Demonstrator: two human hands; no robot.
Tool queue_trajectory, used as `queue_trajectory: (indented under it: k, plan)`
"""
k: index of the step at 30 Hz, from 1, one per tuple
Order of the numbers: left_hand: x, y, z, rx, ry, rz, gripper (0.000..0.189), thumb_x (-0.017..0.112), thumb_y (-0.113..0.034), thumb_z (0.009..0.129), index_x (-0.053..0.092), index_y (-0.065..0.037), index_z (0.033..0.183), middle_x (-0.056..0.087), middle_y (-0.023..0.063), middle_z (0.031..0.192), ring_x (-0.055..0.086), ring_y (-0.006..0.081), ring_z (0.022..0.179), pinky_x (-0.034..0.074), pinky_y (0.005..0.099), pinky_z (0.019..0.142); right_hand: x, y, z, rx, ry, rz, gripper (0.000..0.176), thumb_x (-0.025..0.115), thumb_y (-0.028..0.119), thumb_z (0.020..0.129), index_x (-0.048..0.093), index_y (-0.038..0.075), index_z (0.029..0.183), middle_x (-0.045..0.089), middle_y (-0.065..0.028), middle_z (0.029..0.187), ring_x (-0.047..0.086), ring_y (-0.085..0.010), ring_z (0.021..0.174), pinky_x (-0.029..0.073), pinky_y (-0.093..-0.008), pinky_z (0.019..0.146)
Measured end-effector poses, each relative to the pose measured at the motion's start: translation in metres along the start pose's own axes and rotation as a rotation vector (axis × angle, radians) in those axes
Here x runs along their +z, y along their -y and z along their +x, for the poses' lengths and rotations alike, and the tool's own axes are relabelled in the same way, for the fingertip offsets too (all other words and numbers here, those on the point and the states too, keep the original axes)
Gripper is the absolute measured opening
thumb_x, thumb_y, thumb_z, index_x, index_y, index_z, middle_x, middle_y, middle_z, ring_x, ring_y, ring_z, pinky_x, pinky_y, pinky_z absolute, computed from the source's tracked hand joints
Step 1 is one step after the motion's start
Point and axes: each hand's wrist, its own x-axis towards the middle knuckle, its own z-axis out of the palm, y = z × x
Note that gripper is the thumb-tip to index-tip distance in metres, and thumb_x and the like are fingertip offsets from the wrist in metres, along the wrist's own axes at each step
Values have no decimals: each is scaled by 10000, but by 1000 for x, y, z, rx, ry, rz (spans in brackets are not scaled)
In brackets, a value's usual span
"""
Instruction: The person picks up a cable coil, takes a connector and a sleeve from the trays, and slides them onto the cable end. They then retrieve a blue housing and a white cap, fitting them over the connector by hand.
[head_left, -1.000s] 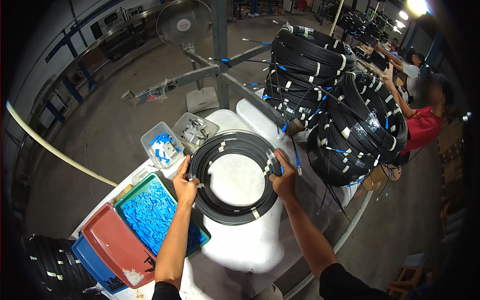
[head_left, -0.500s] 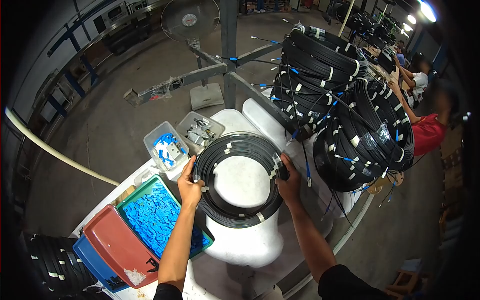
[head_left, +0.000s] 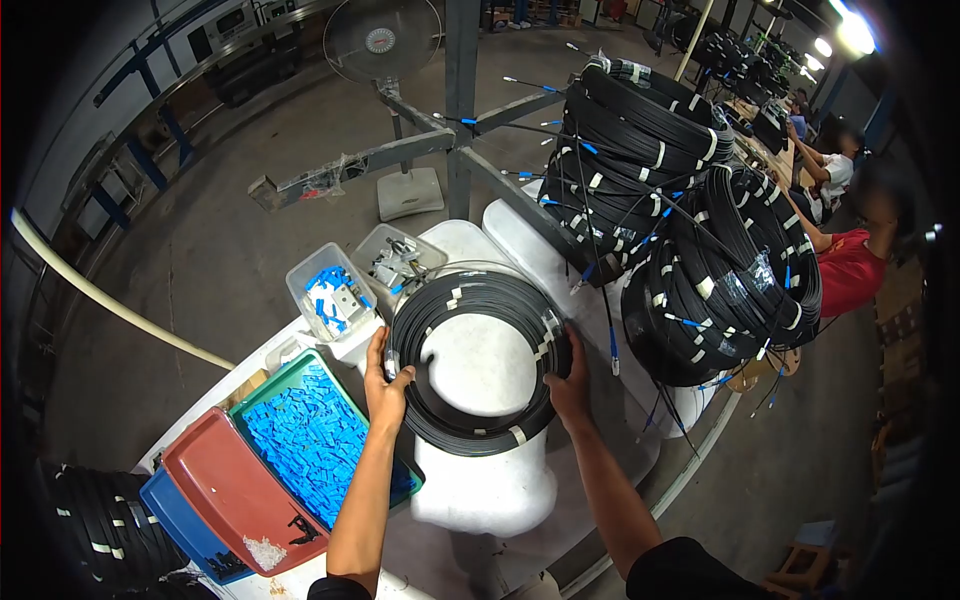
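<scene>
A coil of black cable (head_left: pixel 470 436), bound with pale tape bands, lies flat on the white surface. My left hand (head_left: pixel 384 390) grips its left side, thumb over the ring and fingers along the outer edge. On the opposite side my right hand (head_left: pixel 571 386) holds the coil in the same way, its thumb at the inner part of the ring. Some fingers of both hands are hidden by the coil. A green tray (head_left: pixel 349 379) of small blue connector parts stands to the left of my left hand.
Two clear boxes with blue parts (head_left: pixel 334 300) and metal parts (head_left: pixel 402 264) sit behind. Red (head_left: pixel 205 480) and blue (head_left: pixel 165 497) trays lie left. Cable coils (head_left: pixel 650 150) are stacked at right around a metal post (head_left: pixel 460 90). A person in red (head_left: pixel 850 270) is beyond.
My right hand has slid slightly toward the front along the coil's side, and its thumb now reaches the inner edge. My left hand stays at the left side. The coil has hardly moved.
</scene>
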Motion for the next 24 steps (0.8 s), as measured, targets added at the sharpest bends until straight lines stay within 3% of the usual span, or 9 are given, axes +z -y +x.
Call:
queue_trajectory:
  k: [2, 3, 6, 15, 19, 22, 24]
  plan:
    - [1, -18, 0, -158, 52, 67, 807, 618, 124, 794, 407, -83, 1544, 578, 195, 1417, 594, 256, 1246, 454, 328, 1045, 1, -2, 1, 10, 1, 52, 899, 552, -128, 706, 372, 96, 1558, 427, -191, 1557, 369, -310, 1479, 278, -377, 1216]
    - [3, -16, 0, -105, 21, 76, 761, 615, 114, 819, 443, -89, 1532, 636, 179, 1338, 634, 238, 1149, 471, 316, 1008, 2, -2, 1, 20, -2, 104, 910, 528, -134, 695, 368, 92, 1562, 430, -181, 1560, 371, -302, 1480, 273, -371, 1217]
    - [1, -13, -2, -115, 20, 104, 778, 587, 125, 816, 429, -103, 1544, 621, 185, 1361, 627, 240, 1170, 473, 315, 1006, 3, -1, 0, 67, -15, 142, 949, 494, -144, 669, 358, 89, 1579, 394, -120, 1599, 380, -252, 1469, 321, -326, 1177]
    - [-3, -11, -2, -90, 79, 84, 800, 525, 121, 809, 390, -89, 1569, 601, 174, 1390, 627, 216, 1153, 484, 292, 979, 4, -2, 0, 95, -37, 206, 953, 492, -127, 648, 383, 84, 1571, 427, -113, 1575, 423, -233, 1431, 374, -294, 1118]
    - [-2, -13, -4, -102, 60, 114, 798, 537, 112, 817, 387, -95, 1573, 614, 167, 1369, 634, 200, 1114, 491, 285, 959, 4, 5, -1, 135, -48, 210, 946, 492, -121, 643, 389, 72, 1563, 442, -118, 1556, 445, -239, 1410, 385, -301, 1112]
    - [-1, -20, -3, -115, 70, 108, 788, 548, 104, 827, 389, -95, 1572, 625, 162, 1353, 638, 182, 1076, 495, 282, 941, 4, 8, -1, 147, -47, 245, 909, 507, -96, 663, 413, 81, 1550, 450, -167, 1550, 417, -296, 1445, 347, -345, 1160]
    - [2, -31, -6, -184, 77, 112, 780, 542, 87, 820, 375, -42, 1571, 553, 179, 1447, 568, 231, 1262, 406, 308, 1085, 4, 6, 1, 145, -53, 229, 896, 508, -90, 661, 422, 73, 1539, 455, -170, 1542, 427, -303, 1434, 362, -342, 1144]
